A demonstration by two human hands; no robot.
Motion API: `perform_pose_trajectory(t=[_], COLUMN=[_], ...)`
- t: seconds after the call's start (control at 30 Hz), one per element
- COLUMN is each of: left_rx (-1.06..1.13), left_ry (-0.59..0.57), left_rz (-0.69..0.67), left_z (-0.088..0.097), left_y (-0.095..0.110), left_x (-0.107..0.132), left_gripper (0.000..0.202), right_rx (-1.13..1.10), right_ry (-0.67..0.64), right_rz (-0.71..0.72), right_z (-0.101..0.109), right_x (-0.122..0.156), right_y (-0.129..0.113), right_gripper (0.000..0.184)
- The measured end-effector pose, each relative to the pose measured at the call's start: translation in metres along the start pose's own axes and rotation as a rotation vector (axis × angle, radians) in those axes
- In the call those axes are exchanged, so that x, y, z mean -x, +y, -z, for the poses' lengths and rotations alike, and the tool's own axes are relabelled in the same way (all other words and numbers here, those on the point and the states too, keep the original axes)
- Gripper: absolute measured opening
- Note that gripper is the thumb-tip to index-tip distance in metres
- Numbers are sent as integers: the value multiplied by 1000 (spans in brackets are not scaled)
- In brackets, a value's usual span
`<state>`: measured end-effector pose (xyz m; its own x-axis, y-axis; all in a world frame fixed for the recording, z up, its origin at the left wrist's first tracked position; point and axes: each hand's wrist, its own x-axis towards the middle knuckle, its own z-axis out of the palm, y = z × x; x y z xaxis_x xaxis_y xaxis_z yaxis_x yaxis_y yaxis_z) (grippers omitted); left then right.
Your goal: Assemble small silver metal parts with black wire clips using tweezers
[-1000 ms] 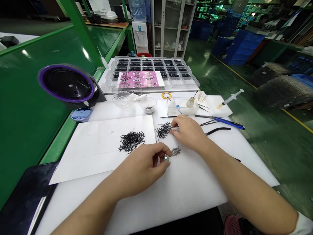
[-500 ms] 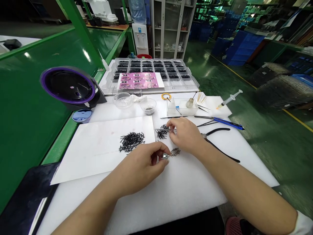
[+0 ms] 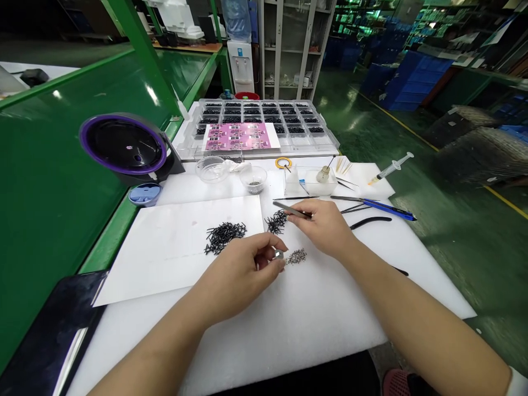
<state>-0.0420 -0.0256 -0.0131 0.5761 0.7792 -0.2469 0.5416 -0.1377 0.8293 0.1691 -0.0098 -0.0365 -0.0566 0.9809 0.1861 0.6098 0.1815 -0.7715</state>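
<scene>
Both bare forearms (image 3: 160,335) slant inward, left hand (image 3: 247,267) curled in a pinch, right hand (image 3: 325,224) pinching farther forward.

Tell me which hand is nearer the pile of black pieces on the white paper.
Left. The left hand is close beside the black pile, on its near right; the right hand is farther right, past the white paper.

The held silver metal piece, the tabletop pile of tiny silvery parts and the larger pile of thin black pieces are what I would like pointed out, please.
Silver metal piece (image 3: 279,254): head view, on its exposed end.
Silvery parts (image 3: 296,256): head view, on the pile's middle.
Larger black pile (image 3: 223,237): head view, on its middle.
</scene>
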Motion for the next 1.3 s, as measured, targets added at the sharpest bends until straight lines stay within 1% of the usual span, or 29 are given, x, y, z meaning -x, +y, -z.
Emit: perform_pose_trajectory(t=[0.1,0.2,0.27,0.33,0.47,0.53,0.6,0.67,0.7,0.8,0.9,1.07,1.3], left_rx=[22,90,140,181,219,204,183,167,165,175,187,215,208], left_ry=[31,47,55,57,59,57,48,33,28,22,24,25,35], left_rz=[7,21,20,12,0,-6,-14,-20,-19,-12,-15,5,0], left_z=[0,-1,-2,-3,-4,-3,-3,-3,-2,-3,-3,-3,-3], left_y=[1,1,1,1,-1,0,1,2,3,5,6,4,1], left_x=[1,1,0,0,1,1,0,0,-1,-1,-1,-1,-2], left_gripper=[20,22,24,26,27,26,25,23,23,23,22,24,20], right_rx=[-109,-233,-230,-200,-160,-142,-140,-128,-114,-91,-101,-135,-126], right_ry=[61,77,64,37,11,-1,3,21,30,102,129,103,90], right_rz=[-50,-68,-61,-17,148,157,135,148,182,295,347,316,248], right_z=[6,14,18,18,12,8,6,4,4,3,2,0,0], right_x=[5,15,22,28,33,34,36,37,37,37,37,37,38], right_y=[-3,-7,-11,-16,-25,-28,-29,-29,-29,-29,-29,-30,-29], right_gripper=[14,13,10,9,12,18,19,17,18,26,30,36,42])
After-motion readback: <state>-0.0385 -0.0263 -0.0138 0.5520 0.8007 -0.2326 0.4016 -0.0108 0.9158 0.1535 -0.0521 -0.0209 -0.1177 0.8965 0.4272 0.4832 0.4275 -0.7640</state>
